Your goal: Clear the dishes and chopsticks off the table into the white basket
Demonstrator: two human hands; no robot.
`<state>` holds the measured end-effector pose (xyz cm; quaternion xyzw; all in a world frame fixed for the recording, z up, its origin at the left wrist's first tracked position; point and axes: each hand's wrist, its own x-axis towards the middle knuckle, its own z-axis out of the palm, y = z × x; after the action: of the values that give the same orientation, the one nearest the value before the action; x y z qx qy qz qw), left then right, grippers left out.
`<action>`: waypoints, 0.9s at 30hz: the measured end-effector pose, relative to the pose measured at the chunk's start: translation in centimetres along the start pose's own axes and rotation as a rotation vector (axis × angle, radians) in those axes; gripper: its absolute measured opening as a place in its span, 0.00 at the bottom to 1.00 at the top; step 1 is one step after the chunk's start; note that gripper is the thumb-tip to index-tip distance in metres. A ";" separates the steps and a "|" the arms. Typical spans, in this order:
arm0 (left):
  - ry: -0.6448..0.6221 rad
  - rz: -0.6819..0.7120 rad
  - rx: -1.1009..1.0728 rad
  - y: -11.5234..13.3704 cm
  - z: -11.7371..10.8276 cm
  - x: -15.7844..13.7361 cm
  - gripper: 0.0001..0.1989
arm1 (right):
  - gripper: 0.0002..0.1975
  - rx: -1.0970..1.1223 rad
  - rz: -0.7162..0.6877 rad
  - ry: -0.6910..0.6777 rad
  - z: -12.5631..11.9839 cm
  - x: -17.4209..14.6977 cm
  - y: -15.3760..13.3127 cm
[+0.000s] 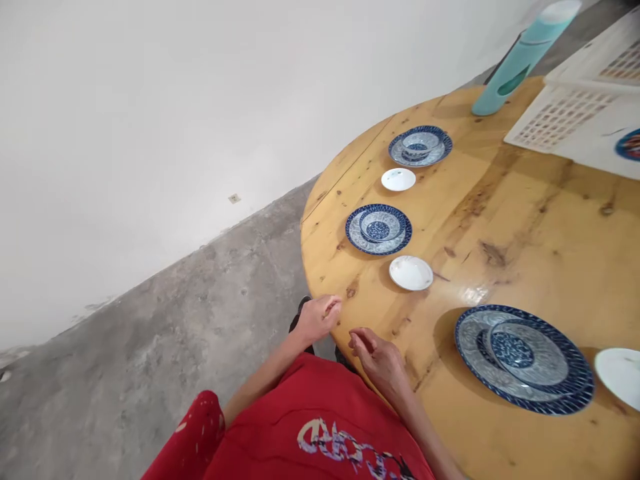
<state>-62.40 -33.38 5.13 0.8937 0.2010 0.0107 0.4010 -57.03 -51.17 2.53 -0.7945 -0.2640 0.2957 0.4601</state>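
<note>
My left hand (321, 317) is at the rounded edge of the wooden table (500, 267), its fingers loosely curled closed and no object showing in them. My right hand (379, 358) hangs over the same edge just beside it, also curled and holding nothing visible. Past the hands lies a small white dish (411, 273). Beyond that, a blue-patterned plate (379, 250) carries a glass-like bowl (383, 227). To the right of my right hand is another blue-rimmed plate (475, 327) with a patterned bowl (515, 350) on it.
Farther back are a third plate (433, 160) with a bowl (419, 145) and a white dish (399, 179). A tall turquoise bottle-like container (523, 63) and a white basket (565, 117) stand at the far right. Another white dish (623, 377) sits at the right edge.
</note>
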 end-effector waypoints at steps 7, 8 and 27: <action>-0.119 0.138 -0.106 -4.3 -5.5 8.8 0.16 | 0.29 0.401 0.322 0.310 4.1 6.6 -2.9; -0.134 0.141 -0.122 -4.9 -6.3 9.9 0.16 | 0.31 0.446 0.350 0.356 4.6 7.7 -3.6; -0.305 0.066 -0.171 -6.8 -8.8 17.3 0.13 | 0.30 0.841 0.518 0.596 4.6 15.0 -6.8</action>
<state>-50.52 -16.67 3.76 0.8538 0.1066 -0.0946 0.5007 -51.08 -35.19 3.31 -0.6308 0.2205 0.2415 0.7037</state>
